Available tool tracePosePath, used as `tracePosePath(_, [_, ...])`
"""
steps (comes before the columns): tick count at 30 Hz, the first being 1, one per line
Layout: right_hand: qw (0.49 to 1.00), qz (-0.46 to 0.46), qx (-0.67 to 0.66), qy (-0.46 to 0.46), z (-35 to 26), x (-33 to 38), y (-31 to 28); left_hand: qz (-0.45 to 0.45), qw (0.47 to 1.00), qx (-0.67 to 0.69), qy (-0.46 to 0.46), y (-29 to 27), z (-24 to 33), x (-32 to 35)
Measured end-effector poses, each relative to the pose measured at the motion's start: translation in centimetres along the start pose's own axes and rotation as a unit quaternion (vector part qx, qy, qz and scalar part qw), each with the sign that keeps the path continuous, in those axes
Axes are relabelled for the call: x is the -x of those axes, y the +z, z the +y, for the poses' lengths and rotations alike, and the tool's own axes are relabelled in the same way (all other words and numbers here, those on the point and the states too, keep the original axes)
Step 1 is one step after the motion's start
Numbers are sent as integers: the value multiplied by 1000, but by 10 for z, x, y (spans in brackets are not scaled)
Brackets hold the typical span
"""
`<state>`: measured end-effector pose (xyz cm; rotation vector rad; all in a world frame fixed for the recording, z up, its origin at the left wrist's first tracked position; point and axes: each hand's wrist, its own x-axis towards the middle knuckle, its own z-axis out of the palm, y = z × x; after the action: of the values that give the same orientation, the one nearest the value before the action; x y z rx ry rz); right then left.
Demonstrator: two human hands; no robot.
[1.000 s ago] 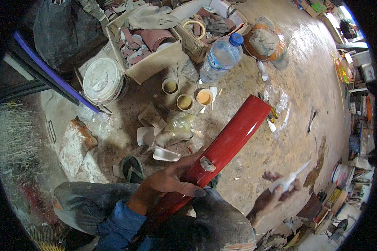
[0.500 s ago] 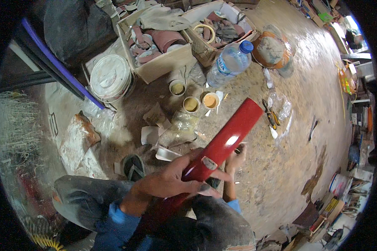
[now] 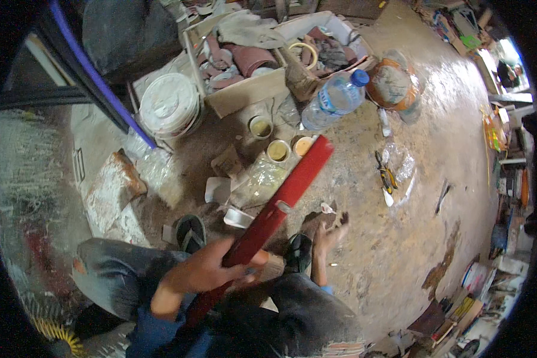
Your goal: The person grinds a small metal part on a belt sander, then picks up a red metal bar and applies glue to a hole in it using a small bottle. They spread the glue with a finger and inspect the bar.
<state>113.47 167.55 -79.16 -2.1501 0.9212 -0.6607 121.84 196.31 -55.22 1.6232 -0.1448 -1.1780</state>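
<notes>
My left hand (image 3: 206, 265) is wrapped round a long, glossy red piece (image 3: 301, 176), like a wide bar with a rounded face. It slants from my lap up to the right and carries a small pale patch partway along. My right hand (image 3: 328, 237) is to the right of the piece, above the floor by my sandal (image 3: 298, 253). Its fingers are spread and hold nothing that I can see. Just beyond the fingertips is a small crumpled white scrap (image 3: 327, 207); whether it lies on the floor or is in the air I cannot tell.
Ahead are cups of paste (image 3: 277, 150), a plastic bottle (image 3: 335, 101), a lidded white bucket (image 3: 168, 104) and a box of sanding scraps (image 3: 244, 95). Pliers (image 3: 386, 173) lie on the floor to the right. A stained cap (image 3: 392, 83) sits behind the bottle.
The red piece has turned, showing a narrower side, and moved left and down with my left hand. My right hand has come away from beside it; the white scrap now shows past its fingers.
</notes>
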Motion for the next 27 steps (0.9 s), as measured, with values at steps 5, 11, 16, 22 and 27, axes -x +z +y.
tracePosePath(5, [999, 20, -41, 4, -78, -33, -55, 56, 991, 123, -24, -2, -29, 23])
tracePosePath(11, [900, -253, 172, -310, -112, -140, 66, 43, 998, 27, 48, -19, -23, 19])
tracePosePath(16, [823, -328, 359, -294, -71, -162, 152, 12, 959, 279, 41, -27, -42, 23])
tracePosePath(22, [844, -321, 333, -272, -48, -157, 177, 28, 970, 240, -15, -30, -72, 5])
tracePosePath(27, [851, -324, 332, -246, -48, -153, 181, -17, 947, 322, 16, -29, -61, 0])
